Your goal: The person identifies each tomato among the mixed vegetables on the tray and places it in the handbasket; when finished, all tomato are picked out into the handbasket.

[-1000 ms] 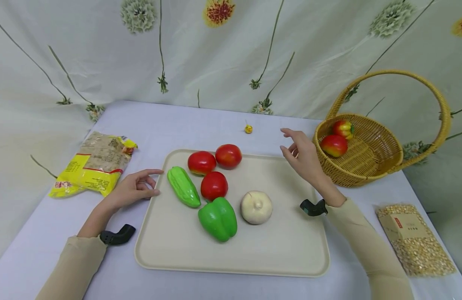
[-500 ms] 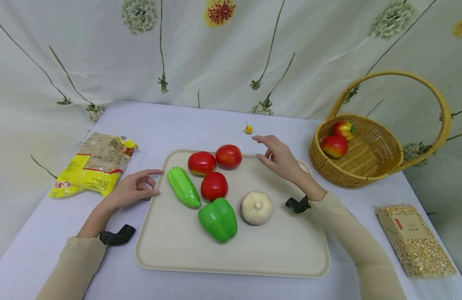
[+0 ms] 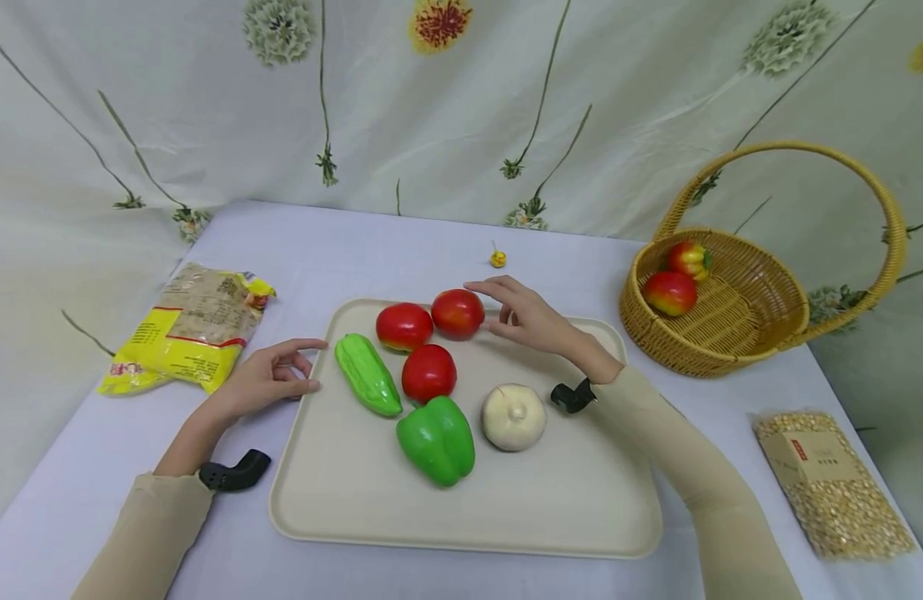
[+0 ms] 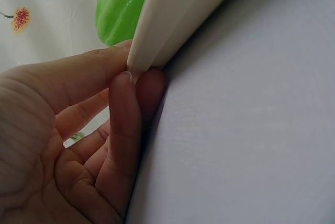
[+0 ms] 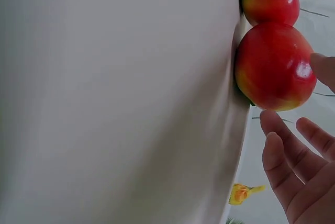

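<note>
My left hand (image 3: 269, 377) pinches the left rim of the beige tray (image 3: 461, 521), with fingertips on both sides of the edge in the left wrist view. My right hand (image 3: 532, 318) reaches over the tray's back edge with fingers spread. Its fingertips are at the right side of a glossy red fruit with a yellow tinge (image 3: 458, 314); contact is hard to tell. On the tray also lie another red fruit (image 3: 404, 326), a round red one (image 3: 428, 372), a pale green ridged vegetable (image 3: 368, 375), a green bell pepper (image 3: 436, 440) and a white garlic bulb (image 3: 514, 417).
A wicker basket (image 3: 649, 346) with a tall handle stands at the back right, two red-yellow fruits (image 3: 669, 293) inside. A bag of dry grains (image 3: 832, 483) lies at right, a yellow snack-like packet (image 3: 187, 333) at left. A small yellow bud (image 3: 498, 259) lies behind the tray.
My right hand has moved left from beside the basket, over the tray's back part, to the rear red fruit. The left hand stays at the tray's rim.
</note>
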A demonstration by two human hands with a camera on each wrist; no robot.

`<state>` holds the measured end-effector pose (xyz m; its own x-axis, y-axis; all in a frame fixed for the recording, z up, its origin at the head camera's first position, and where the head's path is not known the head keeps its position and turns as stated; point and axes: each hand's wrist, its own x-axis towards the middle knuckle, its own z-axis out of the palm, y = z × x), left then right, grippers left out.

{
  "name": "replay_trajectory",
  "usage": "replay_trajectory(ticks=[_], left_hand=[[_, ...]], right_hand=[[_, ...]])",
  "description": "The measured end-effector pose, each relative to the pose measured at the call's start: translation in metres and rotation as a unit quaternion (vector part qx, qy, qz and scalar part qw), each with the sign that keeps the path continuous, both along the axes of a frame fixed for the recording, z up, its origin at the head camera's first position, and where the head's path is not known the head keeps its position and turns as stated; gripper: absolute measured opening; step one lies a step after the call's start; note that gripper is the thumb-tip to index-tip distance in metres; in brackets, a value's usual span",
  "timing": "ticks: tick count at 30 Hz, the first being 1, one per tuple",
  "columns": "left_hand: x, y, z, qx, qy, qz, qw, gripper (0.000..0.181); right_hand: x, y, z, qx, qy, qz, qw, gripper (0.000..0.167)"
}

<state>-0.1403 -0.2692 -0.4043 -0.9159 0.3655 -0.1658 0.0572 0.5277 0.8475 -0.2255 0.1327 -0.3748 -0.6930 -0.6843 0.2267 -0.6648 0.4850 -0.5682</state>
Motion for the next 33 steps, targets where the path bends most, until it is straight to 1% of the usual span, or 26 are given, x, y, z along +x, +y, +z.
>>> replay_trajectory(ticks=[4,9,14,20,28,33], left_hand=[[0.0,0.0,-0.001,0.003,0.001,0.0,1.0,0.058],[0.0,0.0,-0.001,0.004,0.005,-0.003,1.0,0.058],[0.0,0.0,0.0,-0.003,0.008,0.0,1.0,0.057],[0.001,0.0,0.0,0.0,0.0,0.002,1.0,0.059],[0.0,0.0,-0.001,0.0,0.005,0.001,1.0,0.058],[0.001,0.0,0.0,-0.001,0.004,0.002,1.0,0.058]], right_hand=[[-0.004,-0.005,-0.003,0.015,-0.018,0.009,0.9997,0.061],[-0.006,-0.011,-0.006,0.034,-0.027,0.009,0.999,0.062],[-0.007,-0.019,-0.007,0.047,-0.027,0.008,0.9985,0.064],[-0.007,-0.023,-0.009,0.073,-0.016,0.002,0.9972,0.064],[-0.003,-0.014,-0.005,0.063,-0.007,-0.013,0.9979,0.063],[0.001,-0.002,-0.001,0.041,0.001,-0.024,0.9989,0.064]])
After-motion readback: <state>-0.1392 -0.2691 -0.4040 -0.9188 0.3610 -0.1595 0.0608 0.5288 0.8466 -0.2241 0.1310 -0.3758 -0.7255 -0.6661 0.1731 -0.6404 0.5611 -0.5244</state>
